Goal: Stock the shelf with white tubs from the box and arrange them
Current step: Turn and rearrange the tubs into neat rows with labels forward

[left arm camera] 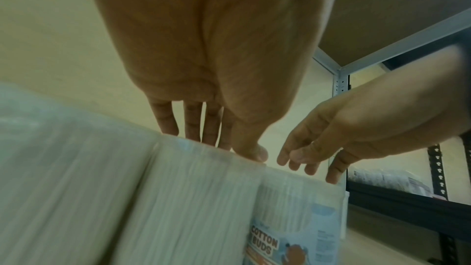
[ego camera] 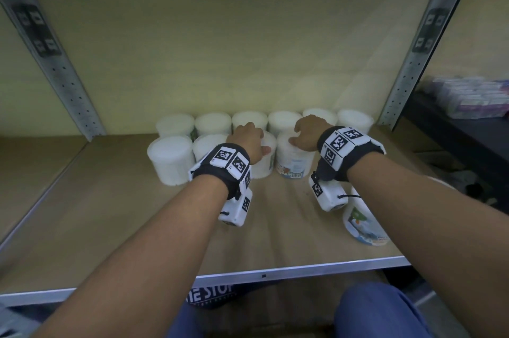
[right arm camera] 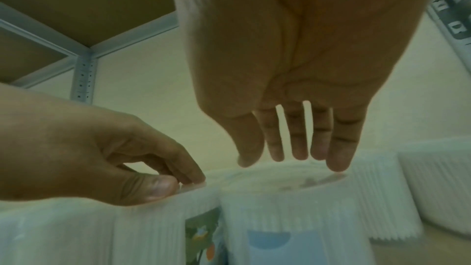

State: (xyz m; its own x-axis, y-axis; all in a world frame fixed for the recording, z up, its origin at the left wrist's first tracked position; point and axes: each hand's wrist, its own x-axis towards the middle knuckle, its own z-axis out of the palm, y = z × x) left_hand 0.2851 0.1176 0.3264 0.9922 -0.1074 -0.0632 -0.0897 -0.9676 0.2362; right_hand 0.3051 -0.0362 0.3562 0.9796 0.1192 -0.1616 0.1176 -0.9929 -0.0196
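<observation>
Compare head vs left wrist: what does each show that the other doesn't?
Head only: the back row of tubs against the wall, a tub lying on its side near the shelf front edge, both wristbands, both forearms.

Left wrist only: the "COTTON BUDS" label on the tub under the right hand, and the underside of the shelf above.

Both: the left hand resting on a front-row tub, the right hand on the neighbouring one, the grey upright.
</observation>
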